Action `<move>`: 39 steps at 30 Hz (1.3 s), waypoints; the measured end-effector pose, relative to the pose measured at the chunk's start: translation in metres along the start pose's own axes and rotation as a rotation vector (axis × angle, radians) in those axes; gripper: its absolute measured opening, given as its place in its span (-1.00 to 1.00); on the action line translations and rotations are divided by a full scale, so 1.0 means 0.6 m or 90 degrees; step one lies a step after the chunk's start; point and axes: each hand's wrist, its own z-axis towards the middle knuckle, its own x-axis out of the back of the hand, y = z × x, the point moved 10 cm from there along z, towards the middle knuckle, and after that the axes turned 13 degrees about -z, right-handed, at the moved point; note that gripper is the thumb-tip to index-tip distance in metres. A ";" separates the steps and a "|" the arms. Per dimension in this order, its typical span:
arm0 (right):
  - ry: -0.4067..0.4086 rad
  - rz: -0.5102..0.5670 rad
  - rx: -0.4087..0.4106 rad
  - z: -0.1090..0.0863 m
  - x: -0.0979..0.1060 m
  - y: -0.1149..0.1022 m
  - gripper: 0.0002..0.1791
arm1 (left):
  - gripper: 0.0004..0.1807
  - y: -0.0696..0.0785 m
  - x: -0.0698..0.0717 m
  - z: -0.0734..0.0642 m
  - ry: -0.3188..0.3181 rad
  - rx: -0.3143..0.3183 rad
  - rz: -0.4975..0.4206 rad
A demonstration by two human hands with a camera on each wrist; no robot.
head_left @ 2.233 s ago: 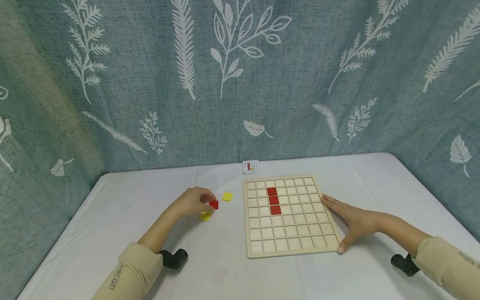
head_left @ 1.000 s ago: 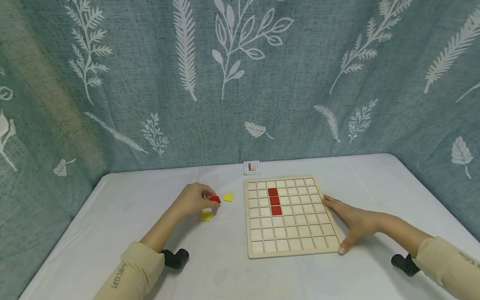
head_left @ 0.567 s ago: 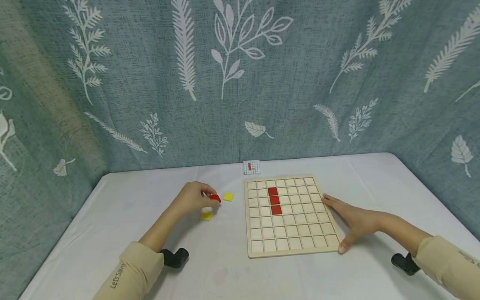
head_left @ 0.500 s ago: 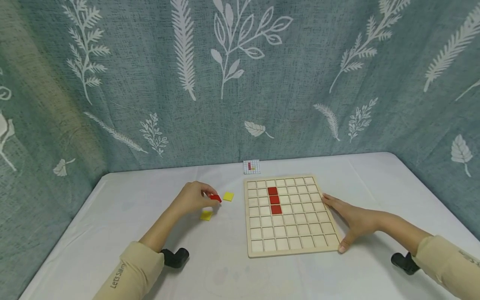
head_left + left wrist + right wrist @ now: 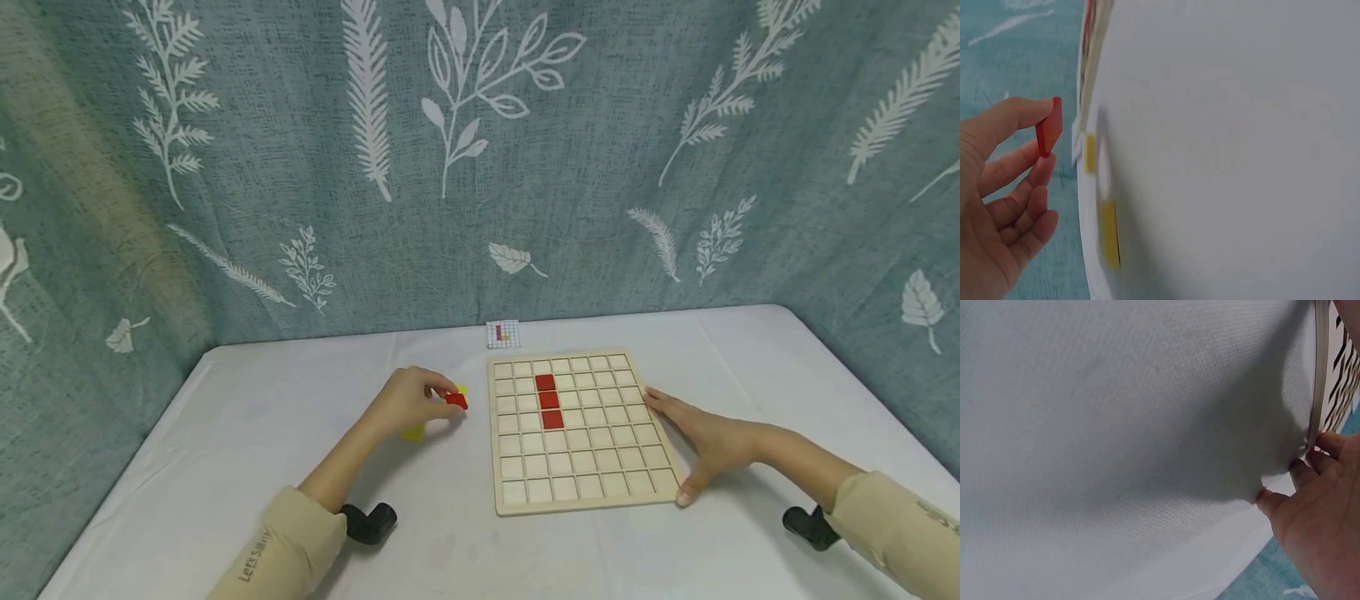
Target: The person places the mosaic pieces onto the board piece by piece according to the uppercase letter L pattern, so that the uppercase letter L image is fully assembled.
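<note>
With my left hand [image 5: 412,400] I pinch a red tile [image 5: 456,402] between thumb and fingertips, the other fingers loosely bent below it. The tile is clear of the white cloth [image 5: 442,554], left of the wooden board [image 5: 603,439], and in the head view it covers part of a yellow tile [image 5: 462,390]. Another yellow tile [image 5: 412,433] lies on the cloth nearer me, partly hidden by that same hand. My right hand [image 5: 712,442] rests against the board's right side, fingers stretched out and thumb spread to its near corner, gripping nothing. Three red tiles [image 5: 549,400] sit one after another in the third column from the left, second to fourth rows from the far edge. Beyond the board is a small grid card [image 5: 502,334] with red and yellow marks, close to the patterned curtain [image 5: 637,125].
</note>
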 end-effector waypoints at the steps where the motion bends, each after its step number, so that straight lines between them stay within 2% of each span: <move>1: 0.000 0.001 0.000 -0.001 0.000 0.000 0.46 | -0.73 0.006 -0.006 0.001 -0.002 -0.006 -0.006; 9: 0.008 0.008 -0.002 -0.006 -0.001 0.005 0.45 | -0.73 0.066 -0.061 0.003 -0.041 -0.063 -0.042; 14: 0.006 0.012 -0.006 -0.006 -0.006 0.008 0.46 | -0.72 0.090 -0.091 0.002 -0.075 -0.075 -0.075; 18: 0.008 0.007 -0.008 -0.005 -0.007 0.009 0.47 | -0.73 0.111 -0.110 0.002 -0.091 -0.108 -0.071; 22: 0.005 0.004 -0.015 -0.003 -0.007 0.012 0.48 | -0.74 0.124 -0.129 0.004 -0.108 -0.127 -0.039; 29: 0.003 0.005 -0.006 -0.001 -0.006 0.009 0.46 | -0.74 0.151 -0.166 0.000 -0.141 -0.171 0.060; 35: 0.001 0.009 -0.001 -0.002 -0.004 0.006 0.45 | -0.73 0.171 -0.183 -0.001 -0.143 -0.219 0.164; 39: 0.002 0.003 -0.008 -0.001 -0.003 0.007 0.46 | -0.72 0.177 -0.190 0.002 -0.145 -0.232 0.178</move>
